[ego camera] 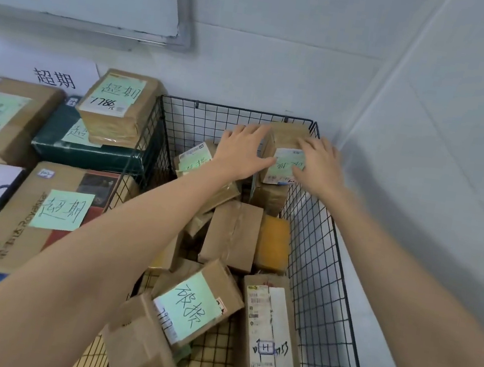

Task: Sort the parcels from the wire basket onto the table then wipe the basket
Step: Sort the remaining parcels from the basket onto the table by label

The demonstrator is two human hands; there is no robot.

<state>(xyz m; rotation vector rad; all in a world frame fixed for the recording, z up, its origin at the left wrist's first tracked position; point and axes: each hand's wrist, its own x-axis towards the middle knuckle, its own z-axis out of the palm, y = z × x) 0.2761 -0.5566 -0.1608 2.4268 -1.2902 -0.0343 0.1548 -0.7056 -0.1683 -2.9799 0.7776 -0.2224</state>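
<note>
A black wire basket [311, 255] stands in the room's corner and holds several brown cardboard parcels. At its far end a small brown parcel with a green note [286, 146] stands above the rest. My left hand [243, 152] presses flat against its left side. My right hand [319, 163] lies over its right side and label, fingers fairly straight. Nearer to me lie a parcel with a large green note [195, 304], a long box with a white label [270, 327] and a plain brown parcel [232, 235].
On the table to the left lie sorted parcels: a brown box with a green note [118, 103] on a dark green box [84, 145], a big flat carton [37, 216], others at the left edge. A white sign [56, 76] leans against the wall. Walls close behind and right.
</note>
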